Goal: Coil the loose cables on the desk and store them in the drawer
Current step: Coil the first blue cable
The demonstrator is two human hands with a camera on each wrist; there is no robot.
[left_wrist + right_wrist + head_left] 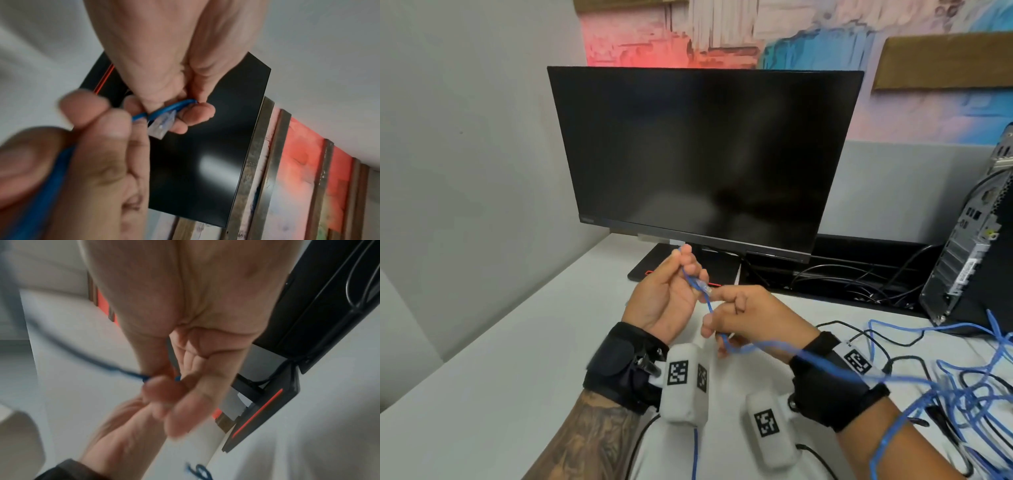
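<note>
A thin blue network cable [753, 346] runs from both hands to a loose tangle [969, 394] on the desk's right side. My left hand [671, 294] is raised in front of the monitor, palm up, and pinches the cable's end, bent over near its clear plug [162, 126]. My right hand [743, 315] is just to its right and grips the same cable a short way along; in the right wrist view the blue cable [115, 368] enters its curled fingers [164, 389]. No drawer is in view.
A black monitor [698, 157] stands on the white desk [500, 359] with its base [654, 267] just behind my hands. A computer tower [972, 240] stands at the right. Black cables [859, 277] lie behind and among the blue tangle.
</note>
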